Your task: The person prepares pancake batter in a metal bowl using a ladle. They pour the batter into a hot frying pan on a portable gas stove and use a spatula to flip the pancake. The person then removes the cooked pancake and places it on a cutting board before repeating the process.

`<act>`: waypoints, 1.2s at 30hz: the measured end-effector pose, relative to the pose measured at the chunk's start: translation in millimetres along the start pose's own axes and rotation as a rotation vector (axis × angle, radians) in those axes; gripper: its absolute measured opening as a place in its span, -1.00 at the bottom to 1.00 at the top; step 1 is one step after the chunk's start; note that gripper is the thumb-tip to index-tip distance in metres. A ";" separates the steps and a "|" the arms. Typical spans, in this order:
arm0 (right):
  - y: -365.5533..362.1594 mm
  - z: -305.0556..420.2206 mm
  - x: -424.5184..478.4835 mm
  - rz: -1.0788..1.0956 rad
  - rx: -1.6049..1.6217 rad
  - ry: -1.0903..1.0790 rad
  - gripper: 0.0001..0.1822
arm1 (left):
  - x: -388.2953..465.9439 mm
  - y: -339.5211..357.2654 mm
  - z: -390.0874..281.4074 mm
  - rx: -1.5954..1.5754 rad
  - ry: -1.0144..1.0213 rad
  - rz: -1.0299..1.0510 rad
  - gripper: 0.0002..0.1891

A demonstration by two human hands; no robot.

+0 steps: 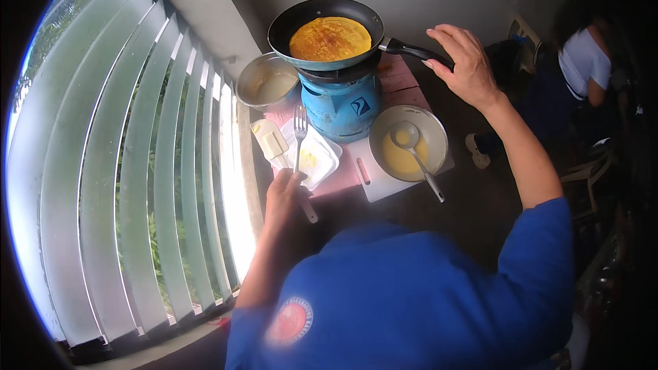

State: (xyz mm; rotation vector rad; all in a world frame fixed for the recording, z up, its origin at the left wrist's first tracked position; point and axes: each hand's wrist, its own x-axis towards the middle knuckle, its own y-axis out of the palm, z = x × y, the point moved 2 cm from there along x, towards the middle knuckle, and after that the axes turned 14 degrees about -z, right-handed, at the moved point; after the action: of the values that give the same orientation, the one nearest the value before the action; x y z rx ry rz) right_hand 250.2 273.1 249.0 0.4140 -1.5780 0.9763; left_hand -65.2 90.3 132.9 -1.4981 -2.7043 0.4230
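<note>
My left hand (286, 192) grips a metal fork (300, 131), its tines pointing up and away from me. A pale spatula (272, 141) lies along the same hand, its handle passing under my fingers; whether I grip it too is unclear. Below the fork sits a white plastic tray (321, 162) with yellow smears. My right hand (465, 64) hovers beside the black handle (419, 52) of a frying pan (280, 25), fingers apart and holding nothing. Inside the pan lies a round yellow, browned pancake-like piece (330, 39). The pan rests on a blue gas-canister stove (334, 105).
On the right, a pot (437, 131) holds yellow liquid batter and a metal ladle (424, 169), over a white cutting board (378, 187). A metal pot (262, 82) stands left of the stove. Louvred window slats (139, 174) flank the left. A person (583, 61) sits at far right.
</note>
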 end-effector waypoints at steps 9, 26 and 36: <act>-25.3 83.2 -166.2 0.198 0.156 0.524 -0.74 | 32.8 -1.4 89.7 0.277 0.099 0.151 -0.79; 2.6 35.2 -305.8 0.715 0.230 1.705 -0.62 | 38.6 44.1 149.3 0.586 0.489 0.249 -0.78; 24.2 12.7 -298.4 0.865 0.476 1.793 -0.79 | 46.1 88.6 182.8 0.778 0.403 0.190 -0.76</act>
State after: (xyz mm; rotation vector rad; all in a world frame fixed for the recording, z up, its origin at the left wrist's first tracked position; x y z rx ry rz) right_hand 302.6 204.0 -37.8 -0.8017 0.2352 1.5943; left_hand -43.7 132.2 -70.0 -1.3871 -1.7748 0.9226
